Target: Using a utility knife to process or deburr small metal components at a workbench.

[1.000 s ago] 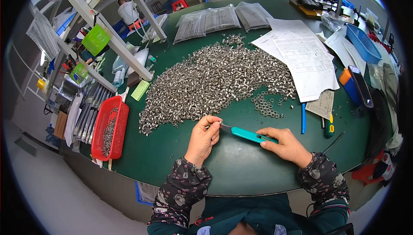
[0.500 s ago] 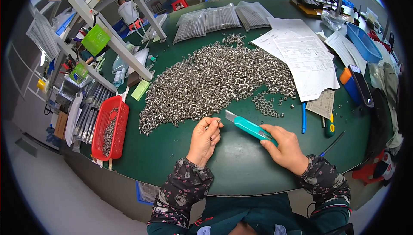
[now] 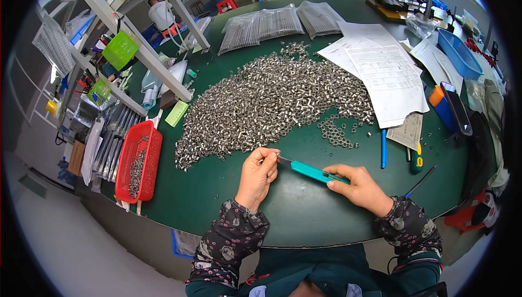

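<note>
My left hand (image 3: 256,178) is closed in a pinch, thumb against forefinger, on a small metal ring (image 3: 278,153) that is mostly covered by the fingertips. In my right hand (image 3: 363,189) is a teal utility knife (image 3: 312,172), its blade out and pointing left. The blade's tip reaches the ring at my left fingertips; whether it sits inside the hole or against the edge is too small to tell. Beyond both hands spreads a wide heap of short shiny metal rings (image 3: 261,101). A flat cluster of loose rings (image 3: 335,133) lies at its right end.
At left stands a red basket (image 3: 154,161) partly filled with metal pieces, beside a white shelf frame (image 3: 157,71). Bagged metal tubes (image 3: 280,22) lie at the back. Papers (image 3: 386,79), a blue pen (image 3: 384,150), a phone (image 3: 457,109) and a blue tray (image 3: 459,52) are at right.
The knife has swung flatter and moved left, bringing its blade from apart to the ring at my left fingertips. My right hand has turned slightly with it; my left hand has barely moved.
</note>
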Tool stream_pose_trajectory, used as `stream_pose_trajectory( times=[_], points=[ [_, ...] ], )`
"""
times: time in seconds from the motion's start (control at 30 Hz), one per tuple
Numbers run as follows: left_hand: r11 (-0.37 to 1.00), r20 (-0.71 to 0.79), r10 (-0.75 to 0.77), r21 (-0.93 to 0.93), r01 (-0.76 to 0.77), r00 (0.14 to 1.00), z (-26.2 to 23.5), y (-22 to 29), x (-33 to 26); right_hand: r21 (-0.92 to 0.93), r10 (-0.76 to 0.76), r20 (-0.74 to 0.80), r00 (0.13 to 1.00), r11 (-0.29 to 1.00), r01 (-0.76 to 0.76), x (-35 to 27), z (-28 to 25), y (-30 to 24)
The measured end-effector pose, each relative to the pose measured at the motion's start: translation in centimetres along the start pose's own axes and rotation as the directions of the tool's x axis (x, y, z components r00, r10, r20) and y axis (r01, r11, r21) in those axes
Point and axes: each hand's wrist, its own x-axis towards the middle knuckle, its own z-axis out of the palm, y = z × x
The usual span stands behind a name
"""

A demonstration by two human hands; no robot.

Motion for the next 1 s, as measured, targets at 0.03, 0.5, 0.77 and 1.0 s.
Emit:
stream_pose_trajectory(
  times=[0.03, 0.5, 0.77, 1.0],
  points=[
    [0.998, 0.004, 0.019, 0.065, -0.019, 1.0, -0.1, -0.1, 0.0, 0.002, 0.001, 0.001, 1.0, 1.0, -0.001, 0.0, 0.1, 0.2],
    [0.995, -0.058, -0.028, -0.096, 0.023, 0.998, 0.1, 0.1, -0.1, -0.35, -0.268, -0.139, 0.953, 0.914, 0.206, -0.5, 1.0, 0.1],
    [0.999, -0.036, -0.011, -0.033, 0.01, 0.999, 0.0, 0.0, -0.1, -0.125, -0.125, -0.03, 0.992, 0.985, 0.121, 0.0, 0.5, 0.1],
    [0.997, -0.022, -0.072, 0.018, 0.073, 0.997, 0.2, 0.4, -0.1, -0.537, -0.41, -0.162, 0.898, 0.8, 0.268, -0.5, 1.1, -0.1]
  ],
)
